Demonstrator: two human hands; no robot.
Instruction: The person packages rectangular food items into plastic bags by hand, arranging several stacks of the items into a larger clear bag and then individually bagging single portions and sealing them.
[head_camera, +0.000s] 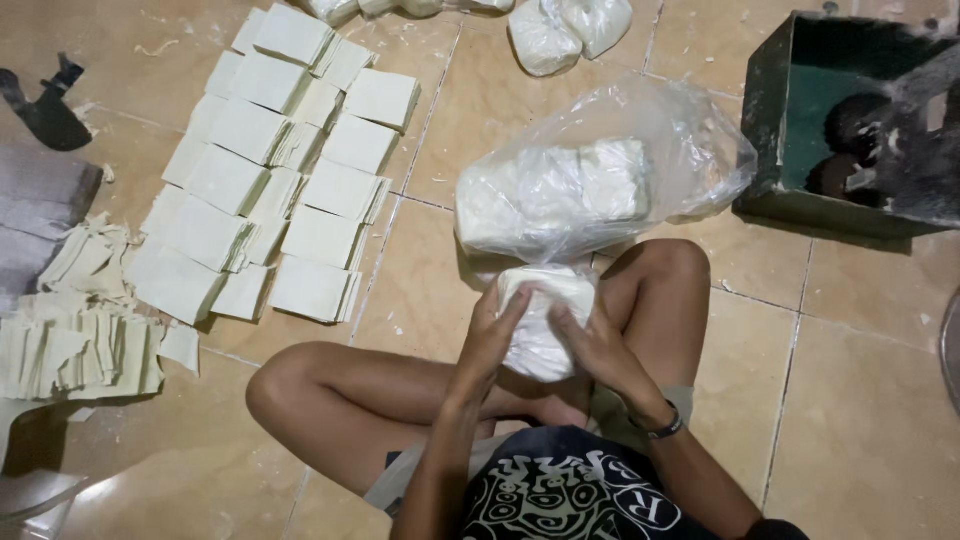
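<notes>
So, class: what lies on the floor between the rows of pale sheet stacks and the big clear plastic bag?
In the head view, only bare tan floor tile with a grout line separates the sheet stacks from the plastic bag.

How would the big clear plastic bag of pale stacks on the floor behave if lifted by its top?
The big clear plastic bag looks thin and crinkled, so it would probably sag and stretch. The stacks inside sit loosely and may shift or slump. Its film is glossy, so probably slippery under any grip.
</notes>
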